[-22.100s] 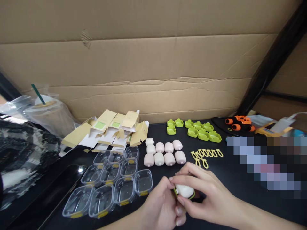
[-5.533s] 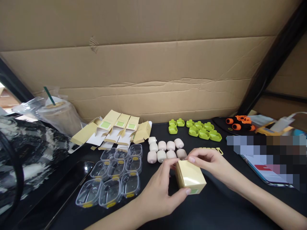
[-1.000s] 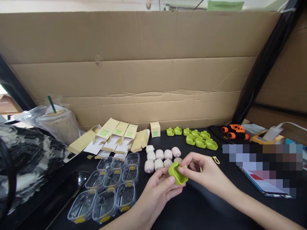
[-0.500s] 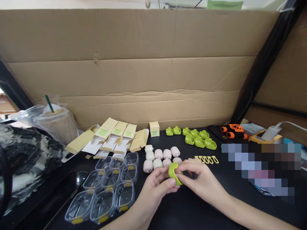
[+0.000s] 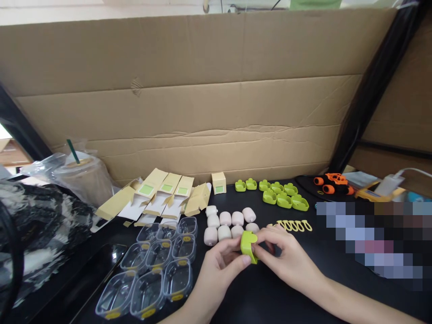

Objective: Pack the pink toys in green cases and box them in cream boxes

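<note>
A small lime-green silicone cover (image 5: 248,248) stands on its side between my hands. My left hand (image 5: 221,270) pinches it from the left, thumb at its lower edge. From the right, my right hand (image 5: 286,256) grips its other side; those fingertips are partly hidden behind it. Just beyond my hands sit several pale pink and white rounded cases (image 5: 224,219) in rows. Several more green covers (image 5: 284,200) lie at the back right. A row of yellow loops (image 5: 297,225) lies beyond my right hand.
Clear plastic cups (image 5: 147,292) with yellow labels stand in rows at left. Behind them lie opened cartons (image 5: 173,191), with one closed box (image 5: 218,183) nearby. A dark phone-like slab (image 5: 84,283), a bagged drink cup (image 5: 84,175) and an orange toy car (image 5: 334,183) flank the black table.
The green cover has turned in my fingers, so more of its outer face and tab shows. Both hands keep hold of it. The camera view has shifted slightly.
</note>
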